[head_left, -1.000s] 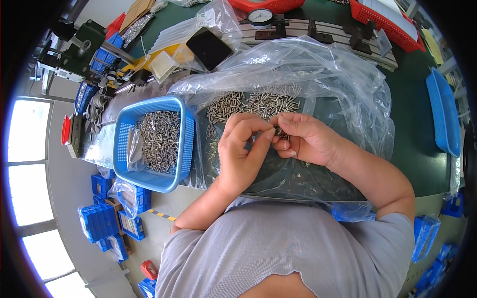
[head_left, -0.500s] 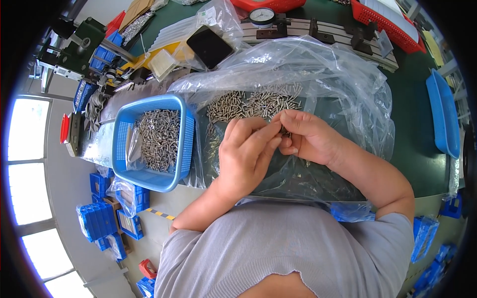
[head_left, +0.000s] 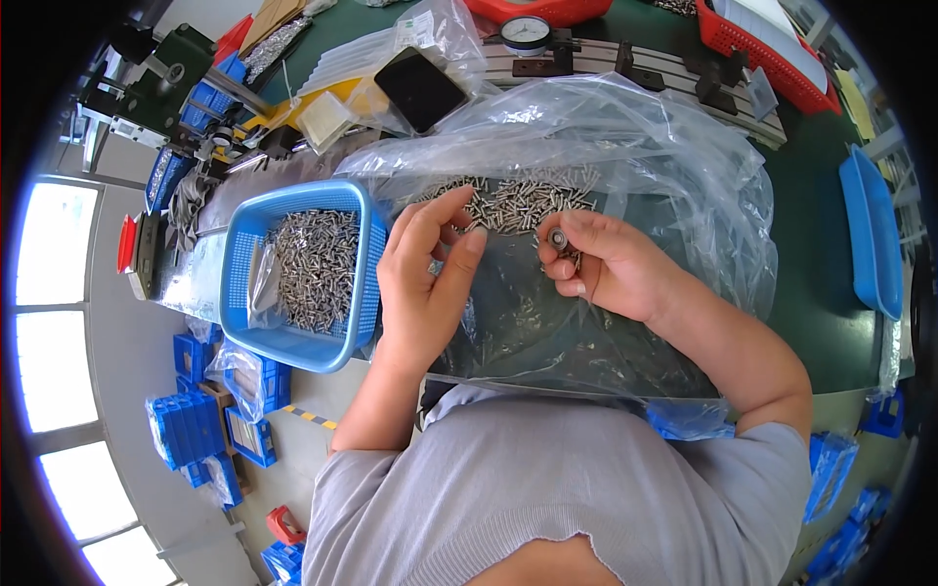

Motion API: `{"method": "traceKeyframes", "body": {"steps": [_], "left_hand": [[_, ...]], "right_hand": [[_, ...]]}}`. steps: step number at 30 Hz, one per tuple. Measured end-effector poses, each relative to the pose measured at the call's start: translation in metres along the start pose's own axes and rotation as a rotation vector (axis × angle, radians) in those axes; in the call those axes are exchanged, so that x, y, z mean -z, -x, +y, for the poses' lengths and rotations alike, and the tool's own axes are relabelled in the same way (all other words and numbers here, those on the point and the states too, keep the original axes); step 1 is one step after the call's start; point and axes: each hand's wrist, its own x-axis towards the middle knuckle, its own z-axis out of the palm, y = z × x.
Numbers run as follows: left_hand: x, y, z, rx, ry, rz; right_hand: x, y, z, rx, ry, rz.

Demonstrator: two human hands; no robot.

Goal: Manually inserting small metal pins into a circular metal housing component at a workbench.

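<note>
My left hand (head_left: 422, 278) is over the left part of the plastic sheet, thumb and fingers apart, with nothing visible between them. Its fingertips are beside a pile of small metal pins (head_left: 523, 203) lying on the sheet. To the right, my right hand (head_left: 618, 264) is closed around a small round metal ring (head_left: 558, 237), pinched by thumb and forefinger, and several metal pins (head_left: 571, 257) show under its curled fingers. A blue plastic basket (head_left: 367, 264), left of my left hand, holds many similar pins (head_left: 318, 264) and a clear plastic bag (head_left: 264, 283).
Clear plastic sheeting (head_left: 684, 176) is bunched across the green table (head_left: 821, 342). Behind it are a black phone-like slab (head_left: 420, 90), a dial gauge (head_left: 526, 35) on a metal rail and a red basket (head_left: 772, 59). A blue tray (head_left: 870, 234) is at the right edge.
My left hand has come away from my right hand and moved left, its fingers opening. My right hand stays nearly in place, and the round ring is now exposed.
</note>
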Motion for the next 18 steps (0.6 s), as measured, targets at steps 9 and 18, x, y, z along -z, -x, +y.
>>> {"method": "traceKeyframes", "body": {"steps": [9, 18], "left_hand": [[-0.014, -0.01, -0.014, -0.165, -0.329, -0.279], [-0.026, -0.015, -0.02, -0.215, -0.482, -0.345]], "right_hand": [[0.004, -0.001, -0.001, 0.052, -0.022, -0.016], [0.003, -0.001, 0.0, 0.012, -0.076, -0.026]]}}
